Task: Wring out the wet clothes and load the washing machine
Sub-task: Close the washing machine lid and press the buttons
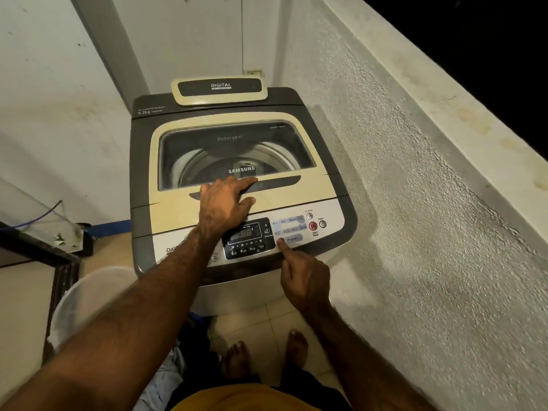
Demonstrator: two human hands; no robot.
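Rough plastered wall [400,173] flanked a top-loading Samsung washing machine [142,161], its windowed lid [175,200] closed. The left hand [224,203] lay flat on the lid's front, fingers spread. The right hand [305,277], nearer the person, pressed the Program button [293,238] with its straight forefinger, the other fingers curled.

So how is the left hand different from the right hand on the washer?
The left hand lies flat on the lid with fingers straight; the right hand points one finger at the Program button, the rest curled. The left hand reaches farther back than the right hand. Both touch the washing machine.
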